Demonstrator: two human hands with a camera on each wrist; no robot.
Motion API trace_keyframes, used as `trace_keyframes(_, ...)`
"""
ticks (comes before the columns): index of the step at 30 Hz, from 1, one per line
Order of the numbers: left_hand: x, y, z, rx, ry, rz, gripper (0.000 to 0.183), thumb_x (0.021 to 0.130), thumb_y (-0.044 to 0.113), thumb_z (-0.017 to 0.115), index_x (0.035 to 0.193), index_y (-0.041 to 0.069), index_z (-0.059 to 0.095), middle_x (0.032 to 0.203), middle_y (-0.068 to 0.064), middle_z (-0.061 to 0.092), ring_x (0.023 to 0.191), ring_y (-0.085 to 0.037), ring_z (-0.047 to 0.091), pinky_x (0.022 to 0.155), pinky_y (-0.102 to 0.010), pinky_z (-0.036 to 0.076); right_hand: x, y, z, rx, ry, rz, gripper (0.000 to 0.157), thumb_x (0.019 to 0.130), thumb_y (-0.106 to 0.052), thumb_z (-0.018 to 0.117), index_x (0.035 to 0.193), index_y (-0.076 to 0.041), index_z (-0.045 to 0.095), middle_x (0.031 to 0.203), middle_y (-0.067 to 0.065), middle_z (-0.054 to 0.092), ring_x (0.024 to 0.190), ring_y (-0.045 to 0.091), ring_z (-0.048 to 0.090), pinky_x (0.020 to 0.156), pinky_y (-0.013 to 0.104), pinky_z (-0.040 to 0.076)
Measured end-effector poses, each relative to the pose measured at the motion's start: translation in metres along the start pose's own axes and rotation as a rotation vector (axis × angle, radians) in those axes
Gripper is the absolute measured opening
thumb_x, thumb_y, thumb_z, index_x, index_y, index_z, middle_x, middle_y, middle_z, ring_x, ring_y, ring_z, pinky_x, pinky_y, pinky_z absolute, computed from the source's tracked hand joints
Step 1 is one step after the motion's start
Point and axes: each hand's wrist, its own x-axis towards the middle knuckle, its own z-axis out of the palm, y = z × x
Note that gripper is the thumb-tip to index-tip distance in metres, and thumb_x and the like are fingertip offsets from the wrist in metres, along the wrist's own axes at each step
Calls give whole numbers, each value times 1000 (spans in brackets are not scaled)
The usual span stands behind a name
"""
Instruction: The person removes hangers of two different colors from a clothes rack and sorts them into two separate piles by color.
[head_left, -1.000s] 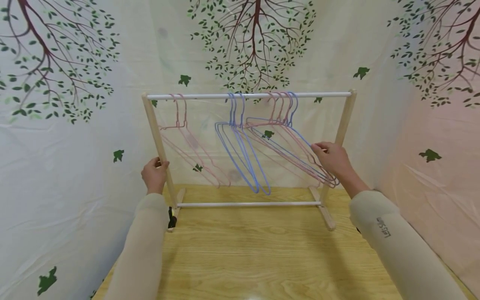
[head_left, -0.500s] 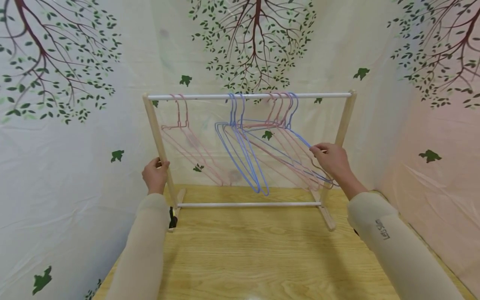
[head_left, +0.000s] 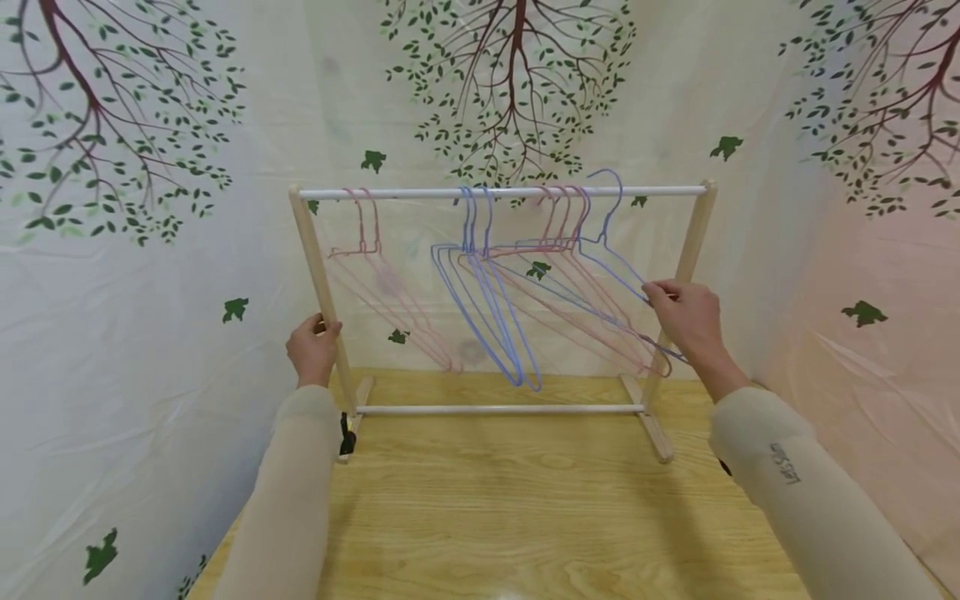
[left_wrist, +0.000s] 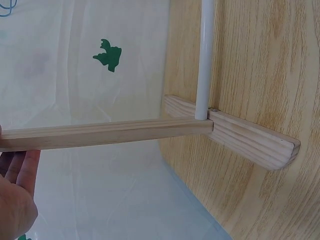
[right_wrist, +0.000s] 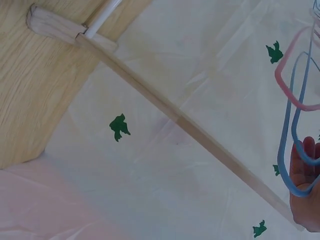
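In the head view my left hand (head_left: 311,350) holds the left wooden post (head_left: 311,258) of a small clothes rack, with the post between thumb and fingers. The left wrist view shows those fingers (left_wrist: 27,172) along the post's edge. My right hand (head_left: 690,327) pinches a blue clothes hanger (head_left: 620,193) by its sloping side. That hanger's hook stands higher than the other hooks and rises above the white top rail (head_left: 420,193). Lower bends of blue hangers (right_wrist: 284,150) overlap the right hand in the right wrist view.
Pink hangers (head_left: 360,225) hang at the rail's left, blue hangers (head_left: 489,225) at the middle, and pink ones with another blue beside my right hand. A white lower rail (head_left: 495,409) joins the rack's feet on the wooden table (head_left: 495,500). Tree-printed sheeting (head_left: 300,100) surrounds it.
My right hand has moved to the right with the blue hanger, whose hook has risen off the rail line and apart from its neighbours. The left hand stays on the post.
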Motion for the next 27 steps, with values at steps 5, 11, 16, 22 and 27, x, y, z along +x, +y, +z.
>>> trace_keyframes(5, 5, -3, 1, -15, -13, -16, 35, 99, 19, 64, 129, 1, 65, 118, -22, 67, 105, -37, 63, 89, -46, 51, -2, 0, -4, 24, 12, 45, 47, 101, -39, 54, 116, 1, 72, 103, 21, 72, 81, 10, 60, 67, 21, 43)
trace_keyframes(11, 11, -4, 3, -19, -18, -16, 35, 98, 19, 64, 128, 1, 65, 118, -22, 67, 105, -37, 63, 89, -46, 51, -7, 8, -9, 47, 69, 52, 46, 100, -39, 55, 116, 1, 73, 102, 20, 72, 76, -4, 54, 69, 17, 42)
trace_keyframes(16, 14, -2, 5, -17, -12, -3, 34, 97, 16, 65, 127, -1, 65, 117, -23, 68, 107, -37, 63, 92, -44, 50, -13, 20, -14, 87, 170, 43, 39, 98, -33, 61, 108, 2, 75, 76, -13, 68, 64, -9, 53, 60, 11, 42)
trace_keyframes(22, 19, -2, 7, -13, -9, -7, 33, 97, 15, 66, 126, 0, 67, 116, -22, 68, 108, -36, 62, 93, -43, 48, -23, 33, -17, 158, 293, 58, 34, 97, -27, 64, 105, 4, 75, 70, -35, 54, 60, -11, 54, 58, 7, 44)
trace_keyframes(27, 23, -5, 8, -8, -10, 2, 32, 96, 15, 66, 124, 0, 67, 115, -22, 69, 107, -37, 62, 94, -45, 48, -35, 42, -16, 210, 361, 83, 31, 95, -22, 68, 104, 7, 74, 70, -31, 57, 58, -9, 56, 57, 7, 45)
